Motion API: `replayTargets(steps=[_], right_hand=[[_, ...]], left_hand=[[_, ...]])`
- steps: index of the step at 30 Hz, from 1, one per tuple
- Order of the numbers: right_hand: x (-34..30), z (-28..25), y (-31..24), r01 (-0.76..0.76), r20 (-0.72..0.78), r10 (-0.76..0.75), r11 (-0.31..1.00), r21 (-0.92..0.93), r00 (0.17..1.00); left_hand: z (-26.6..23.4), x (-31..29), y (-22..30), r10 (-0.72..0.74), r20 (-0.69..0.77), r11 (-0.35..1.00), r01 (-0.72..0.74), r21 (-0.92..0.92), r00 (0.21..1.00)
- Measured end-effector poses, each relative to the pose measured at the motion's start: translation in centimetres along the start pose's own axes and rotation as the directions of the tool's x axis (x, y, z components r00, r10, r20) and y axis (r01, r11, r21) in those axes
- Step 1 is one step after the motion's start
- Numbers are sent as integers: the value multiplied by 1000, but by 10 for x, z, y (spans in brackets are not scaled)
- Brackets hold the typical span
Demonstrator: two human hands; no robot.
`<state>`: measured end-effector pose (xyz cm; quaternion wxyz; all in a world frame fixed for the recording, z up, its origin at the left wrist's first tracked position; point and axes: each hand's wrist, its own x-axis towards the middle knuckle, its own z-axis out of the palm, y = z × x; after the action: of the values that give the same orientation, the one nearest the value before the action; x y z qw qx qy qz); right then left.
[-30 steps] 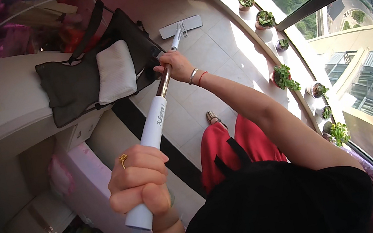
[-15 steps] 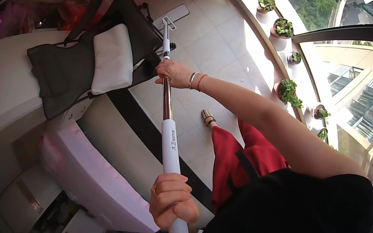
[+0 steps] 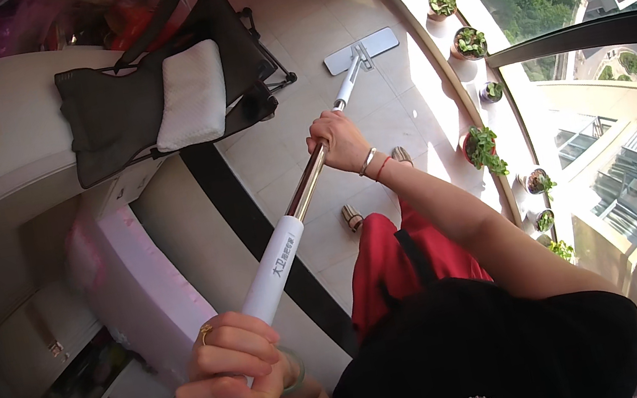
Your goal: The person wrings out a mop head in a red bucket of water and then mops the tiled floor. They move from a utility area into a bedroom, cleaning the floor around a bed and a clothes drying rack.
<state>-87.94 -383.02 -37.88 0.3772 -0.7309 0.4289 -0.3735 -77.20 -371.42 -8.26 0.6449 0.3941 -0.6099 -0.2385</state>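
A flat mop (image 3: 272,272) with a long white and chrome pole runs slantwise from the lower left toward the upper middle. My left hand (image 3: 235,363) is closed round its white grip near the top end. Farther along, my right hand (image 3: 339,142) wraps the pole just past the chrome section. The rectangular mop head (image 3: 381,41) lies flat on the tiled floor (image 3: 371,113), between the folding chair and the window ledge. Its pad underneath is hidden.
On the left, a dark reclining chair (image 3: 107,108) bears a white pillow (image 3: 189,94). Several potted plants (image 3: 484,151) line the sunlit window ledge (image 3: 443,83) at right. A black floor strip (image 3: 236,192) borders the tiles. My sandalled feet (image 3: 351,217) stand near the middle.
The mop head has slid right, from beside the chair toward the window ledge. My right hand has moved right, and my left hand has swung left and lower, tilting the pole more.
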Motion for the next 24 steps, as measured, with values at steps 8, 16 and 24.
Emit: replayTargets(steps=[8, 16, 24], right_hand=[[-87, 19, -80, -193, -291, 183, 981, -4, 939], [-149, 91, -132, -220, -183, 222, 975, 32, 958], [-103, 73, -122, -69, -40, 67, 996, -51, 997]], left_hand=[[-33, 22, 57, -87, 206, 960, 137, -245, 975], [-102, -14, 98, -115, 223, 945, 176, -274, 968], [-110, -37, 105, 11, -26, 977, -16, -211, 1000]])
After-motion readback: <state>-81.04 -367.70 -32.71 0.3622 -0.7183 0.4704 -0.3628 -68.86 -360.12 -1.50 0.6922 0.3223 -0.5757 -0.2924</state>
